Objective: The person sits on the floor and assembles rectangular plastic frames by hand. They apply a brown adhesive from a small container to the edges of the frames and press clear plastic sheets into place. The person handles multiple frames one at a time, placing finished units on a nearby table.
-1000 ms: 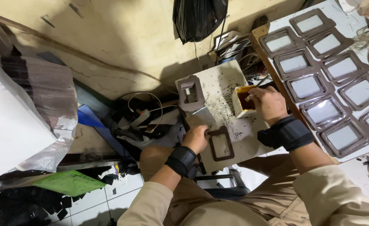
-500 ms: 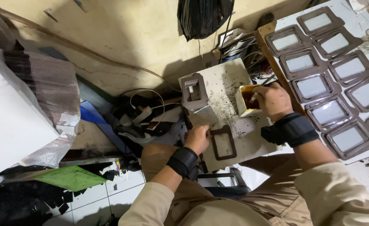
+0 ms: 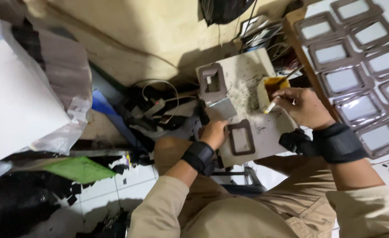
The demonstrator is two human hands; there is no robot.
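Observation:
I sit with a pale, stained work board (image 3: 251,75) across my knees. My left hand (image 3: 214,133) presses on the left edge of a brown rectangular frame piece (image 3: 241,137) lying flat on the board. My right hand (image 3: 304,107) holds a thin brush (image 3: 270,107), its tip just in front of a small container of yellow-orange glue (image 3: 274,84). A stack of similar frame pieces (image 3: 212,82) sits at the board's far left. Both wrists wear black bands.
Several finished frames with clear windows (image 3: 357,75) are spread on a table at the right. A pile of cables and dark scraps (image 3: 159,110) lies by the wall, a white wrapped bundle (image 3: 22,97) at left, a green sheet (image 3: 79,169) on the tiled floor.
My right hand has drawn the brush back out of the glue container toward the board. My left hand stays on the frame piece.

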